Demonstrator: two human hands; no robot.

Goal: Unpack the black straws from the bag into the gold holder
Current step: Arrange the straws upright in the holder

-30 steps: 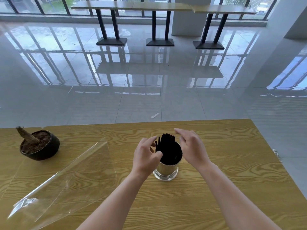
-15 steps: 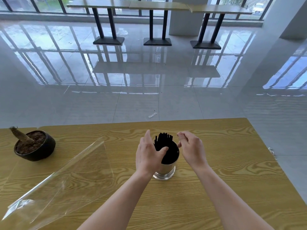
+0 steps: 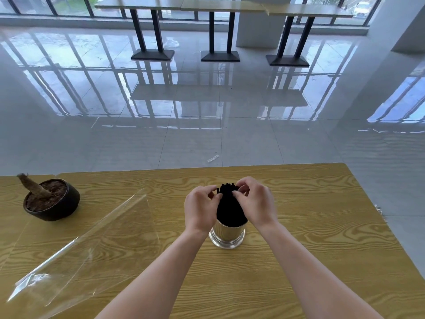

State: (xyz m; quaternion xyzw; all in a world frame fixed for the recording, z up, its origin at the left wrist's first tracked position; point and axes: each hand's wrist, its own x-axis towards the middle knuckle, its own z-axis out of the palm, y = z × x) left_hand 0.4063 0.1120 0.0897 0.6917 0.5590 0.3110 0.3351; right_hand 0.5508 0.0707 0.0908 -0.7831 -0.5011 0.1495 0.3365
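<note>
A bundle of black straws (image 3: 230, 208) stands upright in the shiny gold holder (image 3: 227, 236) near the middle of the wooden table (image 3: 310, 238). My left hand (image 3: 201, 210) presses against the bundle's left side, fingers pinching the straw tops. My right hand (image 3: 255, 203) closes in from the right, fingertips on the upper straws. The clear plastic bag (image 3: 87, 245) lies flat and empty on the table to the left.
A dark round pot (image 3: 51, 200) with soil and a cut stump sits at the table's left. The table's far edge and right edge drop to a glossy tiled floor. Tall tables stand far back by the windows.
Both hands have closed inward onto the straw tops; earlier they were open on either side of the holder. The view has shifted slightly.
</note>
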